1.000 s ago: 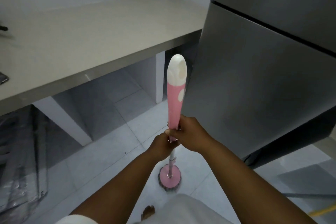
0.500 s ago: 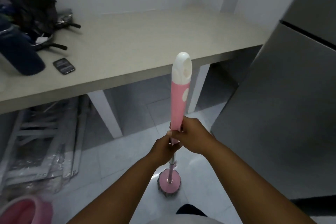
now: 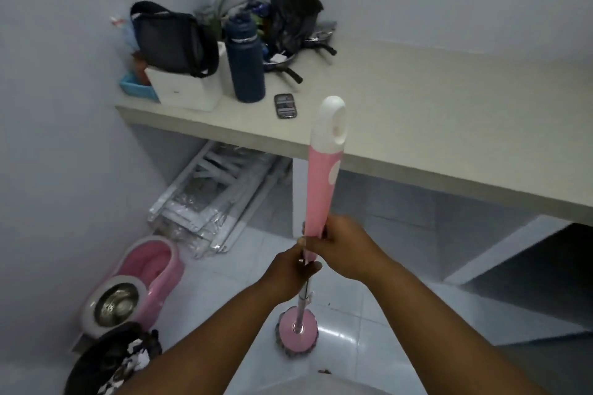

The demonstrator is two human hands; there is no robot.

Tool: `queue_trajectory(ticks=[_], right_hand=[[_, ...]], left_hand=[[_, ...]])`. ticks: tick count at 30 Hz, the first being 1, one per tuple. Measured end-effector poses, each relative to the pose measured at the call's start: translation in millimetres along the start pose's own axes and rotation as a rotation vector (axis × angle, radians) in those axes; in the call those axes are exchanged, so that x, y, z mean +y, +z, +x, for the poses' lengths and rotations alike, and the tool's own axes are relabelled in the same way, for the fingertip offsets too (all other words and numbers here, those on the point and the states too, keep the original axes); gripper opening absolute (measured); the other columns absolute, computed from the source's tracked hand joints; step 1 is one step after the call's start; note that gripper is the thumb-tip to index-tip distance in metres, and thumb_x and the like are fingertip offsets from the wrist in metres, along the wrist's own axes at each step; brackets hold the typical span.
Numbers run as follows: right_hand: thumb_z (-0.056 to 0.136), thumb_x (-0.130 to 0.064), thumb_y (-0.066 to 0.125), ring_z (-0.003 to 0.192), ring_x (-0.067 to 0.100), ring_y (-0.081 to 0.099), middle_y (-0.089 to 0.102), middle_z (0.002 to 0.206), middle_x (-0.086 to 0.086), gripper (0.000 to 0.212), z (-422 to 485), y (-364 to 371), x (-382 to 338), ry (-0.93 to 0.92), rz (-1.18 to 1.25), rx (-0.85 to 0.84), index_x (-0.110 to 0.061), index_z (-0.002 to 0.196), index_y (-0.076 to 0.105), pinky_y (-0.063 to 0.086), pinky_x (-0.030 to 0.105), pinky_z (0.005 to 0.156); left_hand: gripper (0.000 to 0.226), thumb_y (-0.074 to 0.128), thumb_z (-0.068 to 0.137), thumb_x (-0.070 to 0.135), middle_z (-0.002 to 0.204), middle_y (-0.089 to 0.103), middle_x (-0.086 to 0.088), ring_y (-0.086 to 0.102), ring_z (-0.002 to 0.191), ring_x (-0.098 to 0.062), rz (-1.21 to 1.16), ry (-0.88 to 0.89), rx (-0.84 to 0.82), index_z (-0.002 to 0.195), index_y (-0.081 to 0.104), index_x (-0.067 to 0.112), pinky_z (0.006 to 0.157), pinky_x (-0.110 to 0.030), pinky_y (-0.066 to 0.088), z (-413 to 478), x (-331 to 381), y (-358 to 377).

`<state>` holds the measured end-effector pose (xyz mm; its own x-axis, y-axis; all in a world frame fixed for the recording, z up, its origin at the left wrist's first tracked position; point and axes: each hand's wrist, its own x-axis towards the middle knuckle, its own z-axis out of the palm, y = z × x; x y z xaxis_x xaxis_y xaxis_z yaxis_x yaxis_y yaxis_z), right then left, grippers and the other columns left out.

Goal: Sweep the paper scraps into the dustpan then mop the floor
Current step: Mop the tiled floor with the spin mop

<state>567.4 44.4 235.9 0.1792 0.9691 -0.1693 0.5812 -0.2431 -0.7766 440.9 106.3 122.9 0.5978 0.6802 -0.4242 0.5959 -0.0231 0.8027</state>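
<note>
2 hands tight around near-upright mop handle point(image 3: 321, 189), right hand point(image 3: 346, 250) above left hand point(image 3: 285, 272)

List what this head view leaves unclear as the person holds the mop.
Head view:
- pole of the mop just below its pink sleeve: covered by the left hand and right hand.
- bag holding scraps: cut off by the bottom edge.
- screen of the phone: too small to read.
- brown specks on the floor: too small to identify.
</note>
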Motion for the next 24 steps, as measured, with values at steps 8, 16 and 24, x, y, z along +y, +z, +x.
queue_trajectory(ticks=[8, 16, 24], right_hand=[[0.088, -0.036, 0.069, 0.079, 0.010, 0.062, 0.060, 0.090, -0.014, 0.032, 78, 31, -58, -0.307, -0.110, -0.257, -0.017, 0.112, 0.062, 0.048, 0.021, 0.070], [0.088, -0.036, 0.069, 0.111, 0.025, 0.061, 0.061, 0.118, -0.004, 0.048, 158, 93, -135, -0.486, -0.120, -0.420, -0.019, 0.130, 0.053, 0.052, 0.040, 0.094], [0.085, -0.038, 0.071, 0.100, 0.017, 0.063, 0.062, 0.102, -0.011, 0.024, 234, 178, -222, -0.553, -0.170, -0.556, -0.034, 0.102, 0.055, 0.055, 0.034, 0.085]], left_hand=[[0.036, 0.063, 0.095, 0.031, 0.122, 0.065, 0.000, 0.062, 0.111, -0.015, -0.276, -0.160, 0.331, 0.129, 0.059, 0.019, 0.097, -0.025, 0.051, -18, -17, -65], [0.021, 0.068, 0.090, 0.031, 0.108, 0.069, 0.005, 0.064, 0.105, -0.018, -0.450, -0.159, 0.641, 0.111, 0.066, 0.032, 0.093, -0.025, 0.052, -24, -60, -147], [0.015, 0.064, 0.079, 0.047, 0.102, 0.070, 0.008, 0.065, 0.102, -0.017, -0.499, -0.171, 0.786, 0.094, 0.064, 0.048, 0.097, -0.036, 0.052, -27, -124, -247]])
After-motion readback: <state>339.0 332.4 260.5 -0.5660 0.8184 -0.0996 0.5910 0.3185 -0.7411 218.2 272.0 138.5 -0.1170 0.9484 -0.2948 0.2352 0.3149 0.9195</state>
